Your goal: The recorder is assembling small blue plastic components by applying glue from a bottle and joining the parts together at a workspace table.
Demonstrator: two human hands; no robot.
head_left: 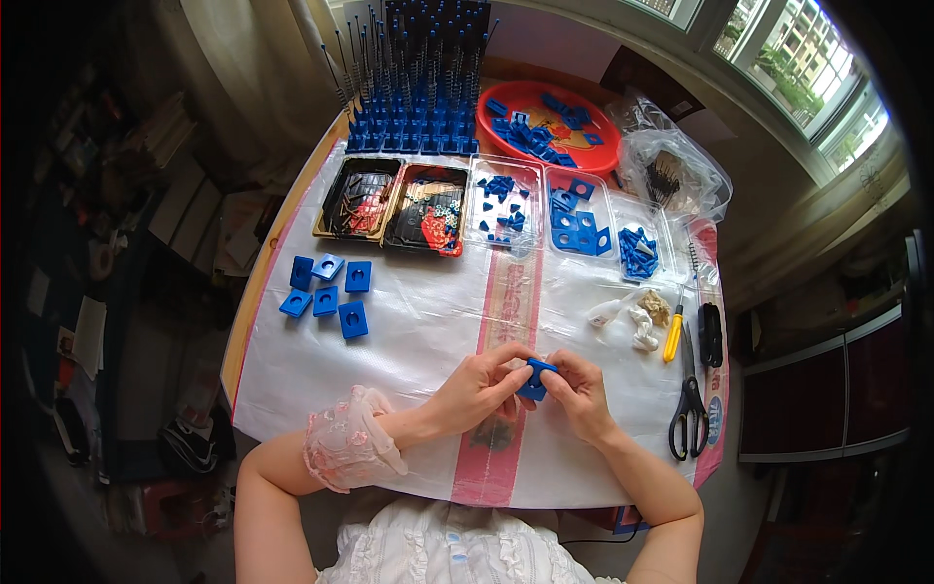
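Near the front of the table, a small blue plastic plate (535, 383) is pinched between the fingertips of both hands. My left hand (484, 387) grips it from the left, fingers curled. From the other side my right hand (580, 391) presses thumb and fingers on it. Fingers cover much of the piece, so any smaller part in it is hidden. Several similar blue plates, each with a round hole, such as one blue plate (354, 319), lie loose to the left.
Beyond stand two black trays (336, 219) of small metal parts, see-through boxes (530, 237) of blue parts, a red round tray (603, 156), and a rack of blue bases with upright springs and rods (413, 136). Scissors (689, 419), a yellow-handled tool (672, 336) and crumpled tissue (643, 331) lie right.
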